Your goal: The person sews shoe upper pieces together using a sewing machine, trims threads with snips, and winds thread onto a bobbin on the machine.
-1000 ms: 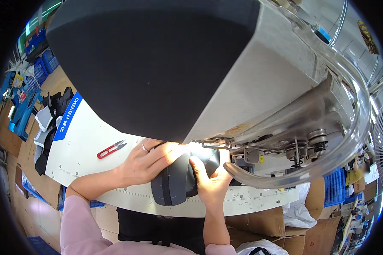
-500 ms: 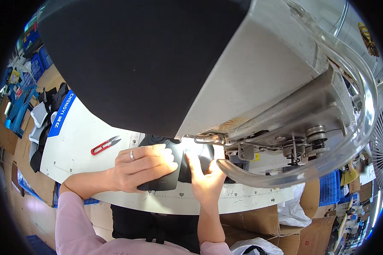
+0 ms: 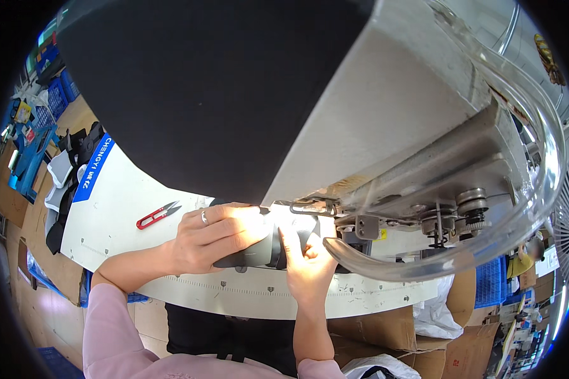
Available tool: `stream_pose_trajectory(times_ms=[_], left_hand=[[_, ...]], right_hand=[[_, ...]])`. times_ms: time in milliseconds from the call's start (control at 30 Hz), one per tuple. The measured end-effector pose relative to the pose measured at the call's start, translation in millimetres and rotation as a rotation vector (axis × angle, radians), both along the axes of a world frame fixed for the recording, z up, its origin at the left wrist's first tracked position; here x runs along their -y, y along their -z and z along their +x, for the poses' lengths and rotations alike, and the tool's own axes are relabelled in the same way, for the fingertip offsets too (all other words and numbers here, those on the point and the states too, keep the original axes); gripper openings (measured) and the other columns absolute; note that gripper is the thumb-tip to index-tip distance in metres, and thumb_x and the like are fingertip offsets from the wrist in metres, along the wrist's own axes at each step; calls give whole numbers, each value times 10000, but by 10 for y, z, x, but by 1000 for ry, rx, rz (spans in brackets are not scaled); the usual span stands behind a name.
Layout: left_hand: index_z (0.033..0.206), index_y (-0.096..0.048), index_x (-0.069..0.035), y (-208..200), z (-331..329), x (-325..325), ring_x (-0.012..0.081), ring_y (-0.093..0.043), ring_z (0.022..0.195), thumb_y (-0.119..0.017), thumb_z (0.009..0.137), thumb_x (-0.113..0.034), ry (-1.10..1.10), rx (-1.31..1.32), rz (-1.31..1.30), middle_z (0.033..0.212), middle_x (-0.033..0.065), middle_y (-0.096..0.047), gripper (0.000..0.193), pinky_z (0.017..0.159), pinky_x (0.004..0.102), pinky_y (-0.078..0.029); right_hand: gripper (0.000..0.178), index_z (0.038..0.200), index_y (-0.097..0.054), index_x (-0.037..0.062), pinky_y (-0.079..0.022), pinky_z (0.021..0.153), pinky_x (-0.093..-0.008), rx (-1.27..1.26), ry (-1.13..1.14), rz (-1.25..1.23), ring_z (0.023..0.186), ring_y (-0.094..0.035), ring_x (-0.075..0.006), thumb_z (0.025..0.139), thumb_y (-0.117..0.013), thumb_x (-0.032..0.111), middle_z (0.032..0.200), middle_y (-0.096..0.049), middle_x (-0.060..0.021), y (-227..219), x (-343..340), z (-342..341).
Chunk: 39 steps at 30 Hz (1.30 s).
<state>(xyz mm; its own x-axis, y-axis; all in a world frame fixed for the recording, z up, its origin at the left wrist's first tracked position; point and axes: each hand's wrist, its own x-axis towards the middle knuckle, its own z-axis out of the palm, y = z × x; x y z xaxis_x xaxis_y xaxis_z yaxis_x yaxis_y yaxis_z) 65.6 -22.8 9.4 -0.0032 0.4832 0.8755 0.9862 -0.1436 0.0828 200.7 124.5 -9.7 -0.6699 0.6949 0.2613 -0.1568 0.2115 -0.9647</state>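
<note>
There are two hands [image 3: 196, 240] [image 3: 310, 268], one ring [image 3: 204, 218], one sewing machine [image 3: 385, 107], one red snipper [image 3: 150, 220].

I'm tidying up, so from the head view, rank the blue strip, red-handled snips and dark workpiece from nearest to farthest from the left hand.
From the left hand:
1. Dark workpiece: touching, under its fingers.
2. Red-handled snips: left of the hand, slightly forward.
3. Blue strip: far left, along the table edge.
</note>
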Motion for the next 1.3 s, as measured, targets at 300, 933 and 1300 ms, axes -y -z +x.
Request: stream_pose_trajectory(times_ms=[300, 933, 1300], left_hand=[[1048, -746, -25, 70, -114, -15, 233, -716, 888, -761, 658, -101, 0, -32, -48, 1047, 86, -720, 398, 655, 298, -583], [957, -719, -28, 53, -215, -39, 251, -709, 857, -756, 665, 0, 125, -65, 37, 1018, 99, -691, 296, 667, 326, -596], [937, -750, -25, 40, -163, 30, 255, -717, 854, -768, 663, 16, 73, -99, -77, 940, 89, -677, 278, 737, 332, -625]], right_hand=[[359, 1245, -533, -61, -371, 487, -176, -31, -2, -25, 644, -550, -3, 933, -709, -45, 912, -712, -69, -80, 64, -47], [515, 1130, -737, 74, -501, 626, -299, -30, 147, 1030, 690, -592, -156, 650, -920, 47, 893, -676, -49, 274, -375, 125], [245, 863, -777, 181, -451, 601, -252, -251, 96, 1050, 677, -617, -119, 676, -892, 73, 948, -736, 6, 253, -387, 10]])
